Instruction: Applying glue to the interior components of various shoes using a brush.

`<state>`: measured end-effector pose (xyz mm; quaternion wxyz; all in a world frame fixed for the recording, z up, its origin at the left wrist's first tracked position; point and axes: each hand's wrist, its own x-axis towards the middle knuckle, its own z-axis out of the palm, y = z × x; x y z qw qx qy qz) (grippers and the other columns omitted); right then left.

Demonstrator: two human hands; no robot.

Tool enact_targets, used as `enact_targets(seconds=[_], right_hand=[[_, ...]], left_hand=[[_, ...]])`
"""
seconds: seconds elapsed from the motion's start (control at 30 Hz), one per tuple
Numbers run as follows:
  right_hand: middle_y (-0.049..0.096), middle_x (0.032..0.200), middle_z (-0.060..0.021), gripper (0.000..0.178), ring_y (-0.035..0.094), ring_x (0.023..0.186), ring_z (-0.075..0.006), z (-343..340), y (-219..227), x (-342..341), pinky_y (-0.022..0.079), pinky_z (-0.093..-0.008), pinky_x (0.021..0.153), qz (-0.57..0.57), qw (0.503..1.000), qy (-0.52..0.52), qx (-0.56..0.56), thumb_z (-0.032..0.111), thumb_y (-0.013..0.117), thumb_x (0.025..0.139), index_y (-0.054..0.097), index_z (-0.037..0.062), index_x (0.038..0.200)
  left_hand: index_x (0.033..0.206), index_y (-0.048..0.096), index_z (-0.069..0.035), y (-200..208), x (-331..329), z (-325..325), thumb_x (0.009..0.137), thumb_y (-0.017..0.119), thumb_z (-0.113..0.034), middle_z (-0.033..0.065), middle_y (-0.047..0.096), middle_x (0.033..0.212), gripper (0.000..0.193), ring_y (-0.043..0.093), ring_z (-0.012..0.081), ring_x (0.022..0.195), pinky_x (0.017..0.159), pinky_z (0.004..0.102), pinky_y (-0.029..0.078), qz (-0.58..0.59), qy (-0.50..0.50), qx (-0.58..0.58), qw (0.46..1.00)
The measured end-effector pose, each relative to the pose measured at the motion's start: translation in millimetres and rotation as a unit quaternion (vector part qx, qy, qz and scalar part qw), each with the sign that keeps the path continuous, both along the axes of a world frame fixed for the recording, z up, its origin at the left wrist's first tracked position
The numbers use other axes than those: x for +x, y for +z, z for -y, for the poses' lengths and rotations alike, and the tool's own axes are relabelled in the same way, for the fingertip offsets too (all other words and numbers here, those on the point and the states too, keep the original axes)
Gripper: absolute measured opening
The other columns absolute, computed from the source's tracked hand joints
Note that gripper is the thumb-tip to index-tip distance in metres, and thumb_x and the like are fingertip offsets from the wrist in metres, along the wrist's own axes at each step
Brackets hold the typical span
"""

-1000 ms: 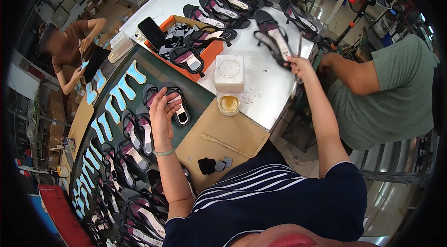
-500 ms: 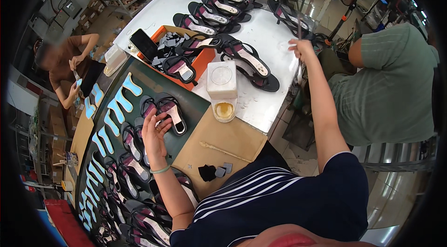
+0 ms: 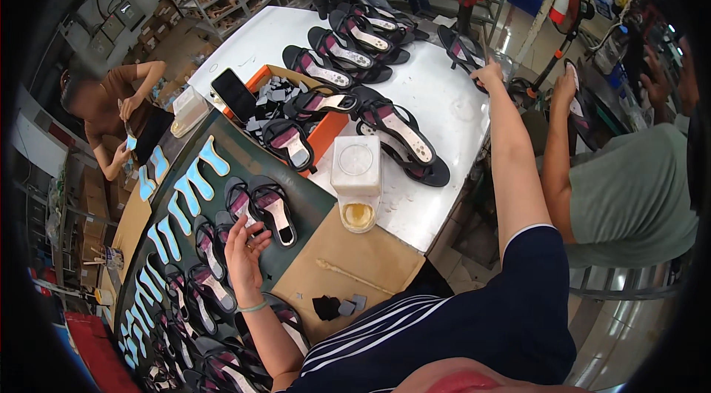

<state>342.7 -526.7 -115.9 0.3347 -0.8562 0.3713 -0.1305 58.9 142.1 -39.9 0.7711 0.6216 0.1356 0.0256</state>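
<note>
My right arm stretches over the white table [image 3: 259, 30] to its far right corner. There the fingers of my right hand [image 3: 489, 76] close on the near end of a black strappy sandal [image 3: 461, 51], partly covering it. My left hand [image 3: 246, 254] hovers over the dark green board [image 3: 311, 197], fingers loosely bent and apart, holding nothing. Right beside it stands a pair of black sandals with pink and purple linings, the closer one a sandal [image 3: 275, 209] with a pale insole. Several more sandals [image 3: 211, 286] crowd the board to the left.
An orange box [image 3: 326, 143] holds grey pieces, with a phone [image 3: 233, 95] at its edge. A white container [image 3: 355, 163] with yellowish glue stands before it. A brush [image 3: 352, 274] lies on brown cardboard [image 3: 396, 249]. At right, a co-worker in green [image 3: 629, 197] holds a sandal [image 3: 580, 106].
My right hand has come to the corner sandal and closed on its near end. My left hand stays near the sandals. The co-worker at right has shifted, bringing a held sandal into view.
</note>
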Motion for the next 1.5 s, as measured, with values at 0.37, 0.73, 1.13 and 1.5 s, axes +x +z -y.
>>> enact_targets(seconds=[0.37,0.73,1.13,1.5], right_hand=[[0.070,0.092,-0.0122,0.047,0.069,0.060,-0.0222,-29,25,-25,0.056,-0.0338,0.057,-0.056,0.994,0.041,-0.090,0.004,0.076,0.069,0.062,0.0063,0.113],[0.068,0.102,-0.0104,0.062,0.068,0.063,-0.0190,-25,29,-25,0.056,-0.0331,0.062,-0.133,0.982,0.088,-0.102,0.014,0.086,0.055,0.064,0.0109,0.113],[0.063,0.062,-0.0111,0.034,0.061,0.054,-0.0243,-84,69,-12,0.048,-0.0340,0.051,-0.185,0.946,0.227,-0.137,0.022,0.085,0.047,0.064,-0.0009,0.061],[0.049,0.053,-0.0031,0.030,0.041,0.040,-0.0096,-176,55,-33,0.027,-0.0244,0.034,-0.175,0.922,0.277,0.208,0.012,0.085,0.058,0.056,0.0052,0.062]], left_hand=[[0.130,0.047,0.003,-19,14,13,0.099,0.048,-0.022,0.0164,0.063,0.107,0.040,0.066,0.0249,0.088,0.077,0.0338,0.052,-0.007,-0.034,-0.036,0.999],[0.129,0.048,0.001,-5,-2,5,0.098,0.050,-0.023,0.0150,0.065,0.107,0.040,0.067,0.0229,0.088,0.077,0.0326,0.053,0.005,-0.040,-0.014,0.999],[0.131,0.047,0.002,-8,3,5,0.098,0.048,-0.022,0.0156,0.064,0.108,0.041,0.066,0.0236,0.090,0.079,0.0328,0.052,0.004,-0.029,-0.026,0.999],[0.132,0.046,0.002,1,2,18,0.099,0.045,-0.019,0.0151,0.063,0.107,0.039,0.066,0.0233,0.090,0.078,0.0319,0.053,0.016,-0.085,-0.027,0.996]])
